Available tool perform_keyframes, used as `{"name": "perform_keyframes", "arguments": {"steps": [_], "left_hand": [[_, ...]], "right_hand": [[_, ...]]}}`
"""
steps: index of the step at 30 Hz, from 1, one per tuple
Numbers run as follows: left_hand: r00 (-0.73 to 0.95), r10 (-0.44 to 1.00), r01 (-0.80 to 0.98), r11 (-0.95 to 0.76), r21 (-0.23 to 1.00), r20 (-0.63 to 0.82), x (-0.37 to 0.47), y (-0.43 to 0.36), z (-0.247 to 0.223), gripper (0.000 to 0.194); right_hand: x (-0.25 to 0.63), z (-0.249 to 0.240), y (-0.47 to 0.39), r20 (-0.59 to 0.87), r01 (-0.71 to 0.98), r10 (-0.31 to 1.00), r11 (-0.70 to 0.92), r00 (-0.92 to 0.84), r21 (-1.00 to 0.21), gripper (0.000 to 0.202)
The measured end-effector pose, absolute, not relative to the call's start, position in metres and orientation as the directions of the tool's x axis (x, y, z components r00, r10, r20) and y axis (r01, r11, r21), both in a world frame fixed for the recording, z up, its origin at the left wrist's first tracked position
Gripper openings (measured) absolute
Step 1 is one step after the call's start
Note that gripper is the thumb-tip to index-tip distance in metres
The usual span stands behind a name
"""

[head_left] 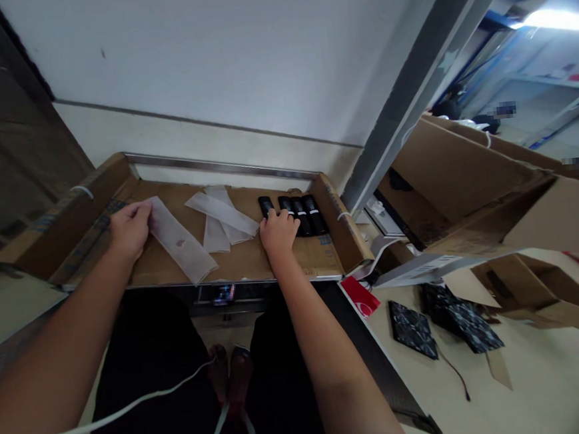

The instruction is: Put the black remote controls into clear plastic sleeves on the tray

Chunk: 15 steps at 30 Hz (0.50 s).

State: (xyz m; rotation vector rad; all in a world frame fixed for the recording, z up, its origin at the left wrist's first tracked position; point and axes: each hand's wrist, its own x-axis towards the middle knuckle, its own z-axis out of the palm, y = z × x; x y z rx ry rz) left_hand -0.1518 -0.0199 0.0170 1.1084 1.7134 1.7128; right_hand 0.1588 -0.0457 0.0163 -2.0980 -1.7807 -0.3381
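Note:
A cardboard-lined tray (243, 264) lies in front of me. At its left side my left hand (133, 230) pinches the upper end of a translucent white sleeve (181, 242). More such sleeves (222, 215) lie crossed in the middle. Several black oblong items (312, 215), some with a white band, stand side by side at the right. My right hand (279, 231) rests over the leftmost ones, fingers curled at a black item (265, 204); its fingertips are partly hidden, so its hold is unclear.
Open cardboard boxes (477, 182) stand at the right behind a grey metal post (419, 80). Dark patterned packages (412, 329) and a red piece (360, 296) lie below. A white cable (148, 395) crosses in front of my legs.

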Motion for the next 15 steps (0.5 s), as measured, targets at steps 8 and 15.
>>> {"name": "perform_keyframes", "arguments": {"steps": [8,15], "left_hand": [[-0.569,0.793,0.199,-0.126,0.972,0.219,-0.1558,-0.0173,0.0119,0.020],[-0.573,0.793,0.173,-0.127,0.977,0.205,-0.1554,-0.0156,0.0116,0.017]], "right_hand": [[0.1630,0.0142,-0.0468,0.463,0.973,0.858,-0.164,0.223,-0.165,0.024],[0.1644,0.0140,-0.0425,0.474,0.963,0.842,-0.188,0.259,-0.192,0.022]]}}
